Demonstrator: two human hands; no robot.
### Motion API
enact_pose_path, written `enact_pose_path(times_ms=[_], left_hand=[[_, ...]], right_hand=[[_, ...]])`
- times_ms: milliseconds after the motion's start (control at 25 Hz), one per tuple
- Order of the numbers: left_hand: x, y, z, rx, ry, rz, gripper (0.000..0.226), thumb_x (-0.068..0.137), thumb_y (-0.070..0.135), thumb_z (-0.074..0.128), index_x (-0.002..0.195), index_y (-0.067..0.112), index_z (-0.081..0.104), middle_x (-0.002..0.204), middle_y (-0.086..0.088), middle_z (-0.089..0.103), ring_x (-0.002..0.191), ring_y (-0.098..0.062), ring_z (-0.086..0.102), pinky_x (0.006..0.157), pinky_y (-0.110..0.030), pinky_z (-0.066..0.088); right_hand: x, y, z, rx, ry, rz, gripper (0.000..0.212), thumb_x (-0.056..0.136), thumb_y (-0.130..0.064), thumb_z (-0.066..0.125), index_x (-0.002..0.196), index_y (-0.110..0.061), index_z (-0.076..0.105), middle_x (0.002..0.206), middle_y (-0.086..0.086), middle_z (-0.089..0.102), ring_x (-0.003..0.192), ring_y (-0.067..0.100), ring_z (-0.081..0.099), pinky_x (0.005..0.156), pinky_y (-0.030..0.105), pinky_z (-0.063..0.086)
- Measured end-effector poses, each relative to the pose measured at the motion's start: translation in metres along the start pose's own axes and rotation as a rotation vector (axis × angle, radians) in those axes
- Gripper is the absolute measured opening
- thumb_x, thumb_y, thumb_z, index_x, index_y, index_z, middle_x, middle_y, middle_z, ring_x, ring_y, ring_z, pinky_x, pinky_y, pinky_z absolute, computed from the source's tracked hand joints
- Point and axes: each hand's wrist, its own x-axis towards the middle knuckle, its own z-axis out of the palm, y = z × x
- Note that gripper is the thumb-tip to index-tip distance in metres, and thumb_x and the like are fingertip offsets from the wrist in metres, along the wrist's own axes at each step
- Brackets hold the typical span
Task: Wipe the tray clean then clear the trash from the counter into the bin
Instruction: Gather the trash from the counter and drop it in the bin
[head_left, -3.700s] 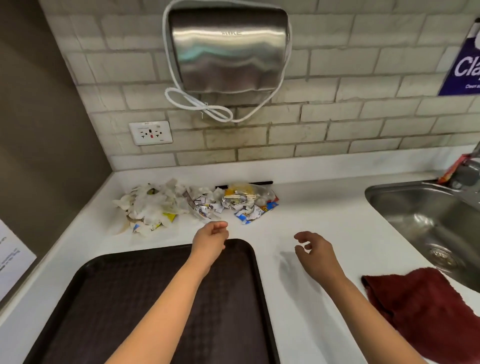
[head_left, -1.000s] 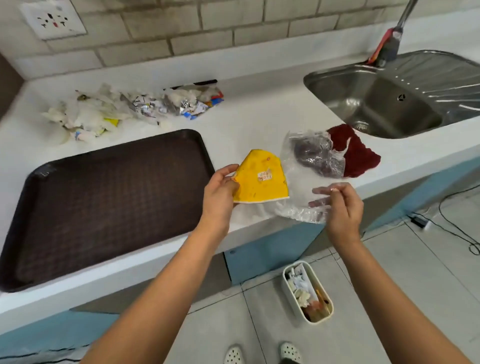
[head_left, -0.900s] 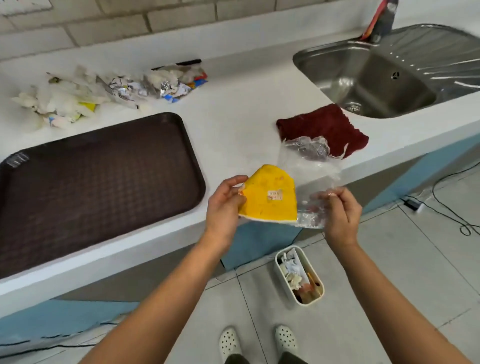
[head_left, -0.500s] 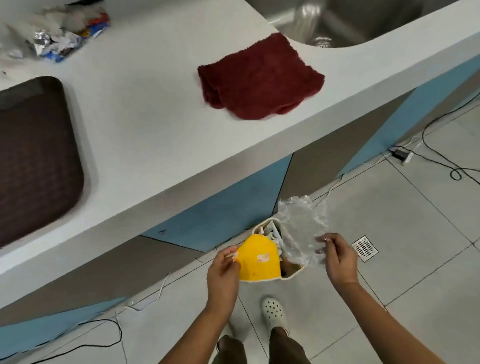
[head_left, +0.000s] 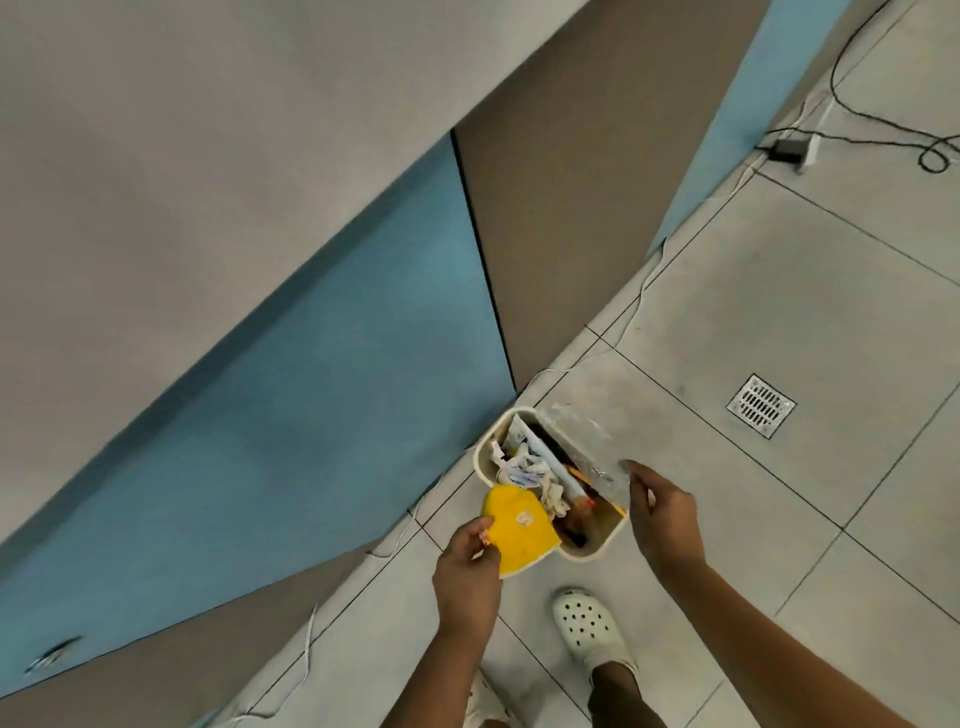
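A small cream bin (head_left: 592, 552) stands on the tiled floor against the cabinet base, packed with crumpled paper and wrappers. My left hand (head_left: 467, 566) grips a yellow wedge-shaped wrapper (head_left: 517, 530) at the bin's near-left rim. My right hand (head_left: 662, 514) pinches a clear plastic bag (head_left: 587, 441) that lies over the bin's right side. The tray and the counter top are out of view.
Blue and grey cabinet panels (head_left: 322, 374) fill the left and top. A white clog (head_left: 592, 631) on my foot stands just below the bin. A floor drain (head_left: 761, 405) sits to the right, and a black cable with an adapter (head_left: 789, 150) lies at top right.
Both hands have dropped from counter height to the bin with the yellow wrapper and clear bag. The view has tilted down, so the counter, tray and red cloth have left the frame.
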Motion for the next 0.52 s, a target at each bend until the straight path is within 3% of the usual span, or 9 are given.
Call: enact_pose_path(times_ms=[120, 240, 320, 400, 440, 520], left_hand=[[0.03, -0.01, 0.024, 0.089, -0.051, -0.026, 0.032, 0.088, -0.002, 0.05, 0.104, 0.022, 0.064, 0.115, -0.008, 0.058, 0.103, -0.028, 0.056, 0.085, -0.042, 0.052], [0.05, -0.018, 0.046, 0.145, -0.091, -0.056, 0.032, 0.088, -0.001, 0.05, 0.113, 0.014, 0.063, 0.117, -0.01, 0.057, 0.107, -0.03, 0.057, 0.082, -0.041, 0.054], [0.063, -0.023, 0.059, 0.189, -0.122, -0.055, 0.031, 0.087, 0.001, 0.052, 0.112, 0.017, 0.063, 0.121, -0.012, 0.058, 0.108, -0.03, 0.058, 0.083, -0.041, 0.055], [0.076, -0.026, 0.072, 0.268, -0.151, -0.052, 0.033, 0.087, 0.004, 0.052, 0.115, 0.018, 0.063, 0.123, -0.012, 0.057, 0.109, -0.029, 0.058, 0.085, -0.041, 0.055], [0.082, -0.028, 0.077, 0.308, -0.161, -0.05, 0.035, 0.087, 0.005, 0.052, 0.117, 0.018, 0.063, 0.123, -0.011, 0.057, 0.108, -0.029, 0.058, 0.087, -0.042, 0.055], [0.092, -0.031, 0.086, 0.376, -0.167, -0.046, 0.036, 0.086, 0.007, 0.053, 0.119, 0.017, 0.062, 0.124, -0.013, 0.059, 0.107, -0.029, 0.059, 0.09, -0.043, 0.053]], right_hand=[[0.012, 0.015, 0.015, -0.005, 0.029, 0.023, 0.028, 0.093, -0.007, 0.046, 0.112, -0.012, 0.067, 0.109, 0.009, 0.068, 0.08, 0.018, 0.058, 0.078, 0.023, 0.041], [0.019, 0.027, 0.029, -0.102, -0.003, -0.07, 0.028, 0.09, -0.004, 0.05, 0.111, -0.011, 0.067, 0.107, 0.011, 0.069, 0.093, 0.026, 0.062, 0.079, 0.028, 0.045], [0.026, 0.038, 0.038, -0.201, -0.04, -0.132, 0.027, 0.088, -0.01, 0.052, 0.111, -0.01, 0.067, 0.104, 0.017, 0.069, 0.093, 0.036, 0.063, 0.078, 0.037, 0.049], [0.033, 0.043, 0.045, -0.288, -0.09, -0.148, 0.042, 0.083, -0.03, 0.043, 0.109, -0.01, 0.069, 0.1, 0.018, 0.069, 0.089, 0.038, 0.064, 0.073, 0.04, 0.053], [0.035, 0.046, 0.049, -0.32, -0.126, -0.167, 0.05, 0.078, -0.036, 0.038, 0.105, -0.009, 0.07, 0.097, 0.016, 0.071, 0.085, 0.036, 0.066, 0.067, 0.039, 0.055], [0.036, 0.052, 0.056, -0.419, -0.188, -0.229, 0.043, 0.075, -0.034, 0.043, 0.095, -0.011, 0.073, 0.09, 0.011, 0.073, 0.079, 0.031, 0.069, 0.055, 0.033, 0.056]])
